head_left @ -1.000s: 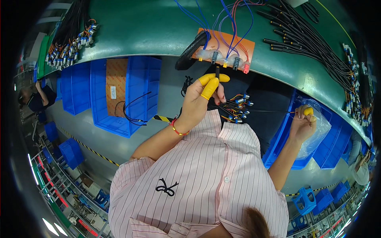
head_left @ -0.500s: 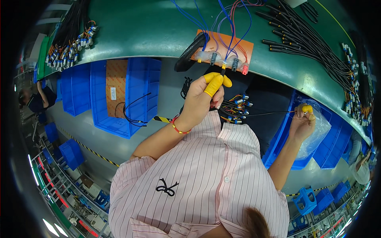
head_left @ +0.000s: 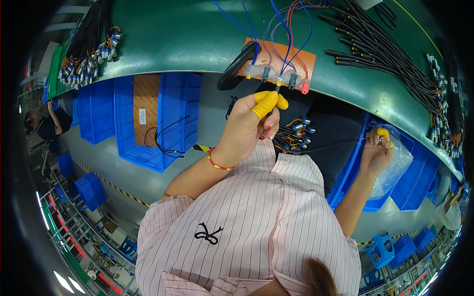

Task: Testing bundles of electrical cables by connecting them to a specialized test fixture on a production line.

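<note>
My left hand (head_left: pixel 244 126), with yellow finger cots on thumb and finger, pinches the black end of a cable. That end meets a small yellow connector (head_left: pixel 279 83) at the front of an orange board (head_left: pixel 301 55). Grey and red connectors and blue, purple and red wires are fixed to the board. Off to the right, my right hand (head_left: pixel 377 155), also with a yellow finger cot, pinches the other end of a thin black cable (head_left: pixel 340 143); an orange wire shows at its fingertips. Several cables with silver-and-blue connectors (head_left: pixel 298 134) lie in my lap, between the hands.
A black roll-like object (head_left: pixel 232 71) leans beside the board on the green bench (head_left: pixel 173 34). Cable bundles lie at its left (head_left: pixel 89 59) and right (head_left: pixel 395 64). Blue bins (head_left: pixel 138 155) stand below; one at right holds clear plastic film (head_left: pixel 390 172). Another person (head_left: pixel 52 123) is far left.
Almost nothing differs. My left hand has shifted very slightly, and the cable between my hands now sags a little more. My right hand stays nearly in place.
</note>
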